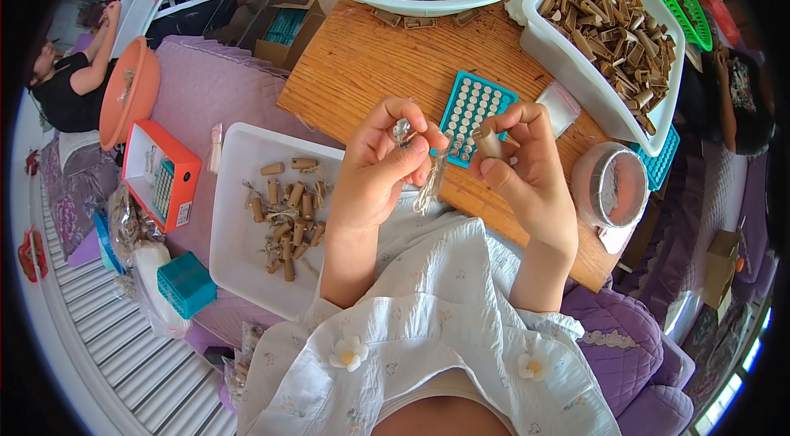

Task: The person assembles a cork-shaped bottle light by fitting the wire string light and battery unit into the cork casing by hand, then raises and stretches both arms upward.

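Above the wooden tabletop (362, 65), my left hand (380, 164) pinches a silvery strip (429, 181), my right hand (520, 158) a tan tube (487, 142); a loosened pinch could drop either.

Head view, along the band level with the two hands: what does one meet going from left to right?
Orange box → white tray of small brown tubes → left hand pinching a thin silvery piece → right hand holding a brown tube → round roll of tape.

A round wooden bench (354, 65) stands among purple quilted cushions (613, 337); a white slatted floor (123, 370) lies in daylight.
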Motion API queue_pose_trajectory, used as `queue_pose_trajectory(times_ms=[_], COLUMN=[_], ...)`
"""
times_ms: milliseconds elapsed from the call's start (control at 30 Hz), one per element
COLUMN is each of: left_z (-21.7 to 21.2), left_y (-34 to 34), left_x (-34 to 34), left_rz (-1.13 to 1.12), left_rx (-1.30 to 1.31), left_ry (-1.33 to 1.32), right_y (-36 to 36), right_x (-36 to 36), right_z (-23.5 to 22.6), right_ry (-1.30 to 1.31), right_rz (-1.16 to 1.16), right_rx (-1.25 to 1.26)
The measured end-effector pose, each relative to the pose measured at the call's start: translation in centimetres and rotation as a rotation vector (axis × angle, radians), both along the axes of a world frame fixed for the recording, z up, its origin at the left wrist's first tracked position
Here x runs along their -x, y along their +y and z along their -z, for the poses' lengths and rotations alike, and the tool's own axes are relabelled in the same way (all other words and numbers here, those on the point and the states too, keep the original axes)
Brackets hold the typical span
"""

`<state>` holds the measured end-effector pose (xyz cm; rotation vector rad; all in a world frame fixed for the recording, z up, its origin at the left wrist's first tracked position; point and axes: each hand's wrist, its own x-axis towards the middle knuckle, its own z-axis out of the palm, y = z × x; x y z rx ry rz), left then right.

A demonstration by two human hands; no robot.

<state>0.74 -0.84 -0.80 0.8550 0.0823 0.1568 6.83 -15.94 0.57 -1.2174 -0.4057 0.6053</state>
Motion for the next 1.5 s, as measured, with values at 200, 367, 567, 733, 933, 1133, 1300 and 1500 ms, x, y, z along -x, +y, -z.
queue_pose_trajectory(times_ms=[200, 367, 567, 733, 933, 1133, 1300, 1500], left_z=[0.1, -0.5, -0.7, -0.7, -0.6, -0.5, -0.5, -0.4], left_y=[0.4, 0.4, 0.4, 0.7, 0.9, 1.4, 1.8, 2.4], left_x=[0.1, 0.2, 0.3, 0.6, 0.7, 0.8, 1.0, 1.1], left_rz=[-0.020, -0.014, 0.014, 0.062, 0.154, 0.166, 0.123, 0.063], left_rx=[-0.032, -0.023, -0.001, -0.030, -0.056, -0.091, -0.140, -0.185], left_ry=[0.045, 0.079, 0.092, 0.083, 0.062, 0.046, 0.047, 0.132], right_y=[-0.4, -0.6, 0.0, 0.7, 1.6, 2.6, 3.6, 4.5], right_x=[0.0, 0.2, 0.1, -0.4, -1.8, -3.1, -4.5, -4.6], right_z=[-1.0, -1.2, -0.8, -0.9, -1.3, -0.9, 0.1, 1.3], right_ry=[-0.035, -0.078, -0.119, -0.111, -0.131, -0.143, -0.067, 0.020], right_rz=[0.051, 0.023, 0.120, 0.150, 0.034, -0.071, -0.251, -0.497], right_rx=[0.096, 0.038, 0.077, 0.126, 0.193, 0.183, 0.174, 0.087])
